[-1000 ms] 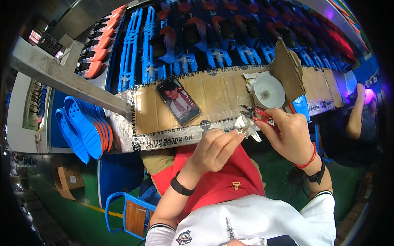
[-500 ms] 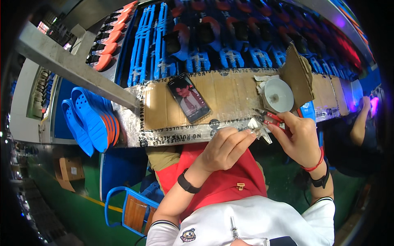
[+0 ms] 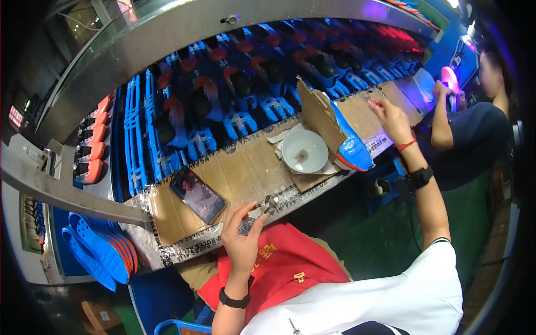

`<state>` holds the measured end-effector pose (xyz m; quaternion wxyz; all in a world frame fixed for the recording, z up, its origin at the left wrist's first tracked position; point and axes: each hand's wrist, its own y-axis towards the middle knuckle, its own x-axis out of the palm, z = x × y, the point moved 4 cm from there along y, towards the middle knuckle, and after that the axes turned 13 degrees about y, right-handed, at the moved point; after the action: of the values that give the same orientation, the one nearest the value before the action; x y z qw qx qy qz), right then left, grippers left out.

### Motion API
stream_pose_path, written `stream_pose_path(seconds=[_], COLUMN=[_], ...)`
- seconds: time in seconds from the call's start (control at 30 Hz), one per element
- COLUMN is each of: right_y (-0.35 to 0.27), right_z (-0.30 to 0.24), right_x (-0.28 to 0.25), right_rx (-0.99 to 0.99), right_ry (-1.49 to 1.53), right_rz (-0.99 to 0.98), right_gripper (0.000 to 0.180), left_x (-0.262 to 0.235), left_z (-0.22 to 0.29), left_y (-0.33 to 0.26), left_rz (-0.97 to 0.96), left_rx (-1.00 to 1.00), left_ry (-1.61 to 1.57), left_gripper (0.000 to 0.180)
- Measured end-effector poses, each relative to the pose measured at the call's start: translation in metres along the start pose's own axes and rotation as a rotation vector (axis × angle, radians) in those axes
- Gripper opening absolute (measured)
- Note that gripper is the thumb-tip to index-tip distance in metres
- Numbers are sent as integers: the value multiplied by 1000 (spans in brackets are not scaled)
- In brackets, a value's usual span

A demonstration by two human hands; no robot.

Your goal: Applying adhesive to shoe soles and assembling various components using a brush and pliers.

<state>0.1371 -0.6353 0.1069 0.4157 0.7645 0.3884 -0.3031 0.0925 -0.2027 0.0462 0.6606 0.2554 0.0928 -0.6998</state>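
My left hand [image 3: 241, 240] is at the front edge of the bench, thumb and fingers curled round a small, pale, shiny thing that I cannot make out. Just beyond its fingertips are small glinting scraps [image 3: 270, 204]. My right hand [image 3: 394, 121] reaches out to the far right, above the cardboard-covered bench and past the upright cardboard flap [image 3: 324, 114]. Its fingers are drawn together at the tips, where a small reddish thing shows, too blurred to name. Between the hands, a white bowl [image 3: 304, 152] with a dark spot inside rests on crumpled paper.
A phone [image 3: 196, 195] lies left of the bowl. A blue shoe with an orange sole [image 3: 353, 148] leans behind the flap. Blue clogs [image 3: 100, 248] stand stacked at left. Beyond the bench are rows of blue racks [image 3: 240, 124] holding shoes. Another person [image 3: 469, 128] works at right.
My right hand has moved from beside my left hand out to the far right, past the flap. The red-handled tool it held no longer shows clearly. The view has turned right.
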Motion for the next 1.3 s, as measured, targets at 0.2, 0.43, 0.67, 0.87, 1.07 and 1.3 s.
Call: stream_pose_path(seconds=[0.2, 0.43, 0.67, 0.87, 1.07, 1.3], right_y=[-12, 5, -59, -132, -141, -130], right_z=[72, 101, -141, -234, -245, -237], right_x=[76, 77, -22, 18, 29, 32], right_rx=[69, -16, -526, -949, -1070, -865], right_ry=[15, -145, 395, 208, 186, 285], right_rz=[-202, -83, 84, -544, -661, -509], right_gripper=[34, 35, 16, 18, 16, 14], left_x=[10, 17, 11, 16, 4, -106], left_z=[-7, -2, 12, 28, 29, -47], left_y=[-2, 3, 10, 5, -4, -35], left_rz=[-63, -118, -91, -130, -176, 521], left_rx=[-136, -161, -10, 219, 311, -235], left_ry=[-186, -219, 9, 30, 82, -89], left_gripper=[29, 28, 32, 29, 31, 9])
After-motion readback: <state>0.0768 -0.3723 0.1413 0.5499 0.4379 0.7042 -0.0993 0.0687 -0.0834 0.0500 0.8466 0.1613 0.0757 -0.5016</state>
